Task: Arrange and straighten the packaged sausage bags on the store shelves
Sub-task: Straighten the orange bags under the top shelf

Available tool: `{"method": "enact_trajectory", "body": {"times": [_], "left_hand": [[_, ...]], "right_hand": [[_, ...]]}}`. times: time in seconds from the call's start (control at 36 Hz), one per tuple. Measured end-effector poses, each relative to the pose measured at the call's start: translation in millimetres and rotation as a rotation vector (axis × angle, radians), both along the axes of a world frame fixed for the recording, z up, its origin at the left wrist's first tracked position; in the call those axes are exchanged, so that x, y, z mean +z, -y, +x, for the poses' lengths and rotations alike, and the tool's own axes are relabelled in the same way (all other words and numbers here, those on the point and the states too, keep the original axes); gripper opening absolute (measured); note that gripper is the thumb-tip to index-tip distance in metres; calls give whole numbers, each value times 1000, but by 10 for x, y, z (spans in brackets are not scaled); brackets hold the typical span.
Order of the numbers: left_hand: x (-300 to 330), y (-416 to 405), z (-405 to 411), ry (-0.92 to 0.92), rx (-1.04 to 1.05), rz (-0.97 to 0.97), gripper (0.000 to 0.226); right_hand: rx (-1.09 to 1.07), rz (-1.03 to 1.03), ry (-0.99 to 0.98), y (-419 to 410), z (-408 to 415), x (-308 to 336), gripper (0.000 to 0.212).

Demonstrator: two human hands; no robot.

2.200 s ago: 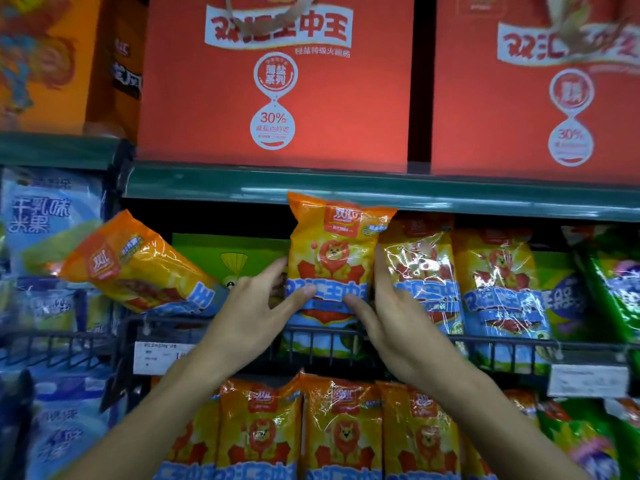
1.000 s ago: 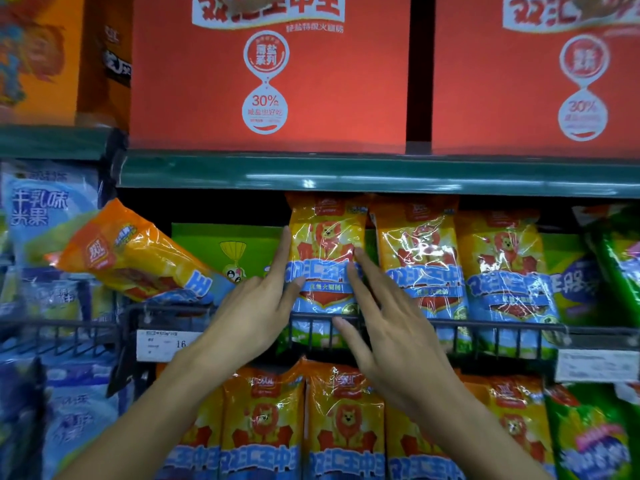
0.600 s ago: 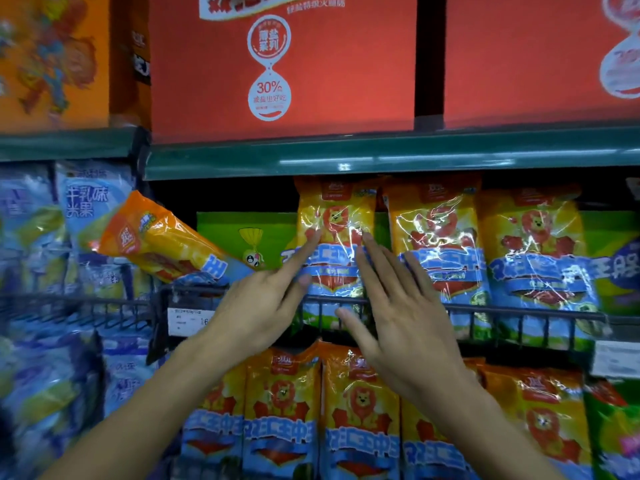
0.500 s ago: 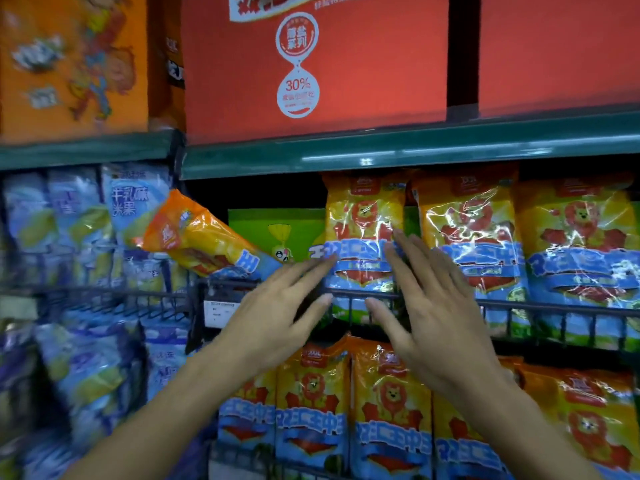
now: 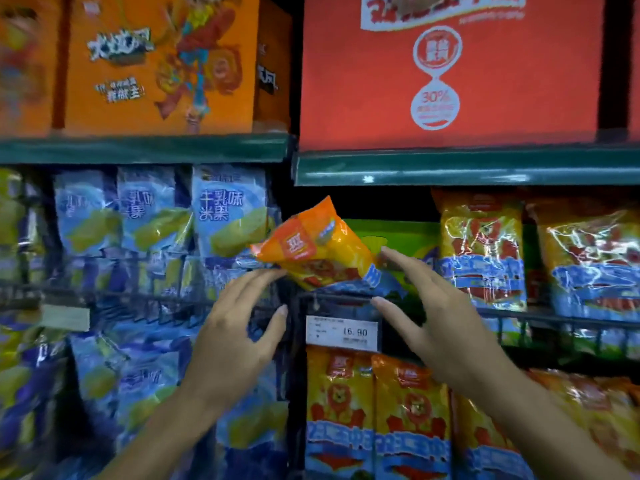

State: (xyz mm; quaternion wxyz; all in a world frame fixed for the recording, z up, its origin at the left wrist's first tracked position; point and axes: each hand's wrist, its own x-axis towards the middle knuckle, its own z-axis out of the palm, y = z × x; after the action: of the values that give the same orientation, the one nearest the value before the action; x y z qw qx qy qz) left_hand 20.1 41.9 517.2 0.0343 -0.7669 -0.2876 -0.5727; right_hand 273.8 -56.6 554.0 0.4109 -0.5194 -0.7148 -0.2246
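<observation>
Head view — the only one. A tilted sausage bag [image 5: 318,251] lies slantwise at the left end of the middle shelf, its orange top corner leaning out to the upper left over the wire rail [image 5: 540,315] and toward the blue snack bags [image 5: 230,216] of the next bay. It is the one pack plainly out of line.

Left hand [image 5: 235,341]: fingers spread and straight, tips at the bag's lower left edge; touching or just short of it, cannot tell through the blur. Right hand [image 5: 436,306]: also spread, fingertips at the bag's right side, thumb low near the rail. Neither hand is curled round anything.

To the right on the same shelf, the upright sausage bags [image 5: 483,252] stand straight behind the rail, faces forward. Below the price tag [image 5: 341,332], the lower row of bags [image 5: 377,410] also stands fairly even. Red box [image 5: 446,71] and orange box [image 5: 162,64] sit on the top shelf.

Judgement on progress: the standing rows look finished, at least as far as the frame reaches. Left to do — grip the slanted bag, turn it upright and seat it behind the rail beside the others, in the gap before the green package [image 5: 398,237].
</observation>
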Motion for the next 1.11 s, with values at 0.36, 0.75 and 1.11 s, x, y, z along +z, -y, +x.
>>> {"method": "enact_trajectory", "body": {"times": [0.36,0.75,1.11], "left_hand": [[173,-220,257,186,-251,-91,51],[476,-225,547,-81,-399,-126,74],[638,-329,828,-27,-195,-45,58]], "right_hand": [[-192,-100,-1,-197,-39,119,56],[-166,-119,5,-76,194,91,40],[-314,-221,-56,-134,64,321,29]]}}
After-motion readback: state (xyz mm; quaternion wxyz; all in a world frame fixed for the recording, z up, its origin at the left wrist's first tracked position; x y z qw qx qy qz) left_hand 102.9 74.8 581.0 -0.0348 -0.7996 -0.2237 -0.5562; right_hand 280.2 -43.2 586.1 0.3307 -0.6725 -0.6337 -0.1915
